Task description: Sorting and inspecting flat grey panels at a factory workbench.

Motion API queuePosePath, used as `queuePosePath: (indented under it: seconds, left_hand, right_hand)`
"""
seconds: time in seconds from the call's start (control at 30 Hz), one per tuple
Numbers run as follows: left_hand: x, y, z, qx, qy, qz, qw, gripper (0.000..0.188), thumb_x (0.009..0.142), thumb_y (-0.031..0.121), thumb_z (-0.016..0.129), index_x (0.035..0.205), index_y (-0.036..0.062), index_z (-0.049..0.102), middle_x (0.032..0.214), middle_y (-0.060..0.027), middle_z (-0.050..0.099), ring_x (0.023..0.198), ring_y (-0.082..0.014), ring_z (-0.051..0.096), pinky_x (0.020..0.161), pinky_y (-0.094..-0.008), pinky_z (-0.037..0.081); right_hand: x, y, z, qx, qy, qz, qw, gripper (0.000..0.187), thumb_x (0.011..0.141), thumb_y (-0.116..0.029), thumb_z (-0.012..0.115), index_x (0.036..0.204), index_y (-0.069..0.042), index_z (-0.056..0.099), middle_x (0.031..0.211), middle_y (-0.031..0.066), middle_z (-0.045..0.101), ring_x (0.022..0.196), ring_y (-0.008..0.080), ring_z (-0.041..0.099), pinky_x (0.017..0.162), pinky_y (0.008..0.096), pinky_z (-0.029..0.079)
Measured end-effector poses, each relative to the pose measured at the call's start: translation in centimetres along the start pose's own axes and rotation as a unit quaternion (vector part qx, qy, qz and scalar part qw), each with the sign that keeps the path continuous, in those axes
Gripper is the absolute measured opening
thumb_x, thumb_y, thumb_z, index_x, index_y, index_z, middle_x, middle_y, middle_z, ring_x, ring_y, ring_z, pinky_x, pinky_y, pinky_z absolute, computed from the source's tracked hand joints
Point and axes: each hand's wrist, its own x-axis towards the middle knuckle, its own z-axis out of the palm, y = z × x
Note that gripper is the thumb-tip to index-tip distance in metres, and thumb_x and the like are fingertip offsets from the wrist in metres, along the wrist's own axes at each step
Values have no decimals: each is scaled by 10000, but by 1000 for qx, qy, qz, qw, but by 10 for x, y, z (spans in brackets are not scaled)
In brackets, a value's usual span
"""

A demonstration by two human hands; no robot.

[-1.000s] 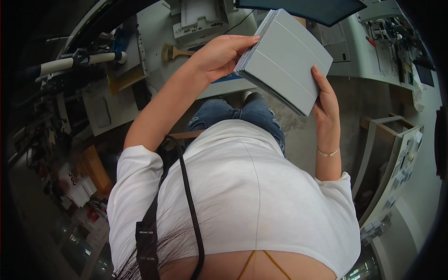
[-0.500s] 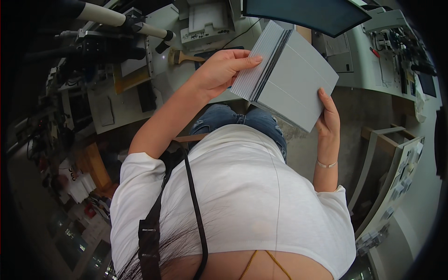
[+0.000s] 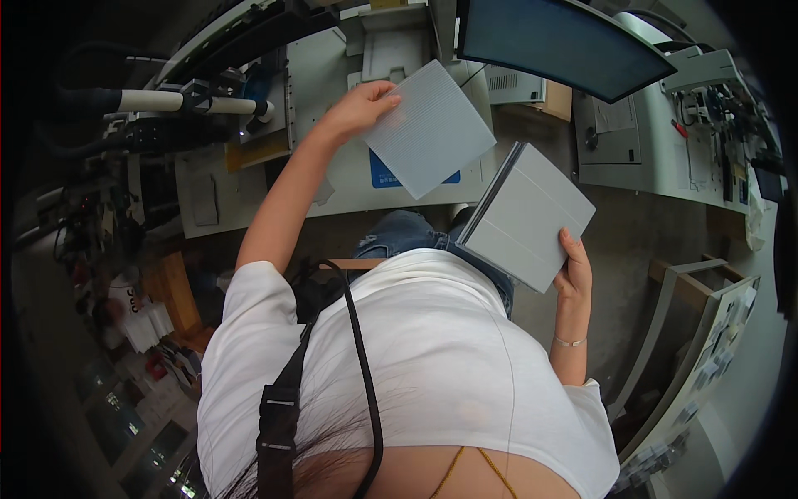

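Note:
My left hand [image 3: 359,110] pinches a thin, square, finely ribbed translucent grey sheet [image 3: 434,129] by its upper-left edge, thumb on top. The sheet hangs tilted over the front of the white bench, apart from the stack. A stack of flat grey square panels [image 3: 532,218] rests in my right hand [image 3: 573,264], which grips its right edge with the thumb on the top face. Two thin lines cross that top panel, and darker layers show along the stack's left side. Most of my right fingers are hidden beneath it.
Below the sheet, a blue mat [image 3: 382,175] lies on the white bench [image 3: 241,195]. A monitor [image 3: 565,51] overhangs the far side. White tubular equipment [image 3: 150,101] stands at the left. On the right are another worktop [image 3: 657,179] and a leaning framed board [image 3: 698,366].
My left hand has drawn the ribbed sheet off the panels, moving it left and away from them. My right hand has lowered the stack toward my body.

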Motion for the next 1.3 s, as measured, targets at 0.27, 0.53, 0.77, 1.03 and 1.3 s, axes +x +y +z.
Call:
queuePosePath:
  seconds: [0.27, 0.53, 0.77, 1.03, 1.3]
  left_hand:
    - [135, -52, -87, 396, 48, 7, 917, 389, 893, 280, 561, 1222, 75, 526, 1078, -106, 607, 988, -259, 573, 944, -390, 395]
    - [148, -50, -52, 455, 374, 107, 801, 732, 744, 342, 724, 1365, 243, 349, 1375, -213, 277, 1275, -386, 287, 1016, -557, 241]
    - [111, -91, -15, 454, 239, -213, 832, 982, 578, 333, 838, 1388, 252, 289, 1364, -224, 297, 1240, -414, 335, 1011, -486, 322]
    - [143, -134, -44, 458, 335, -2, 823, 793, 605, 283, 824, 1286, 197, 427, 1106, -165, 538, 1030, -352, 527, 867, -453, 463]
    - [162, -103, -28, 392, 287, -125, 865, 879, 563, 345, 848, 1308, 201, 405, 1134, -159, 494, 1055, -362, 523, 835, -450, 491]
  right_hand:
    - [-5, 35, -6, 71, 36, 31, 996, 402, 848, -103, 634, 1202, 13, 484, 1130, 112, 579, 1021, 198, 578, 895, 319, 484]
    - [-14, 71, 8, 99, 86, 7, 991, 388, 851, -80, 622, 1202, 13, 485, 1136, 113, 578, 1026, 206, 577, 900, 329, 482]
    - [-11, 85, 29, 121, 105, -11, 987, 385, 853, -82, 621, 1203, 9, 486, 1130, 114, 584, 1024, 209, 579, 897, 333, 484]
    - [-18, 96, 37, 118, 118, -8, 986, 402, 858, -100, 618, 1223, -4, 480, 1157, 104, 574, 1047, 213, 566, 913, 344, 474]
    - [-22, 98, 39, 119, 140, -23, 983, 410, 855, -87, 618, 1227, 3, 471, 1152, 112, 574, 1052, 218, 564, 916, 346, 470]
